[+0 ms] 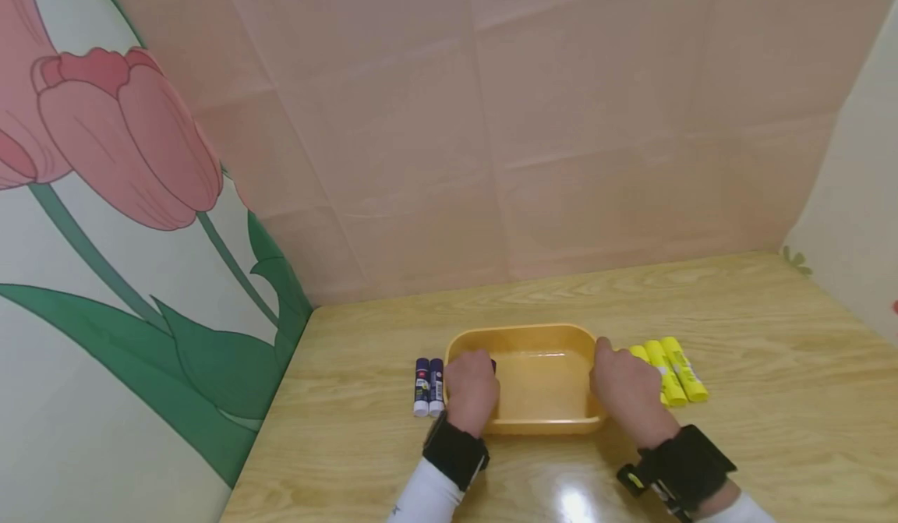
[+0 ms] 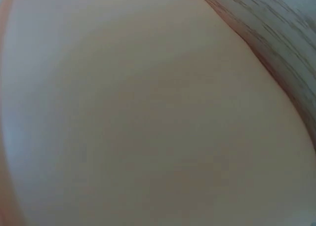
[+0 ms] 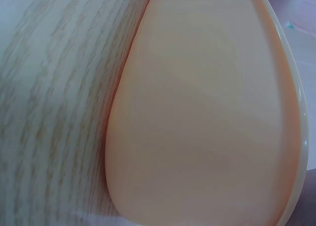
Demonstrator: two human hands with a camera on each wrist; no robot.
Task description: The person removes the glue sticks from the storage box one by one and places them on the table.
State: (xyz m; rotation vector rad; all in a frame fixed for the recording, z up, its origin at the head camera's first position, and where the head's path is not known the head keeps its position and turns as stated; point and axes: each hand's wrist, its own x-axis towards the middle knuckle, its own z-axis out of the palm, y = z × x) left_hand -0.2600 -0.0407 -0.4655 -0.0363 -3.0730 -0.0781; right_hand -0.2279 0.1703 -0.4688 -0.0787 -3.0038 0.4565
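A yellow-orange plastic tray [image 1: 543, 427] sits on the wooden table between both hands. My left hand [image 1: 473, 390] grips its left rim, and my right hand [image 1: 627, 390] grips the right rim. The tray's outer wall fills most of the left wrist view [image 2: 148, 107] and of the right wrist view [image 3: 197, 112]; no fingers show in either. Beside my left hand, two dark blue glue sticks [image 1: 422, 386] with white ends lie side by side. A small dark end of something shows just right of that hand, mostly hidden. Several yellow glue sticks [image 1: 684, 369] lie by my right hand, which partly covers them.
The wood-grain table [image 1: 337, 429] runs back to a wall covered with a pinkish sheet [image 1: 491, 133]. A wall with painted tulips [image 1: 133, 133] borders it on the left, and a pale wall [image 1: 859, 196] on the right.
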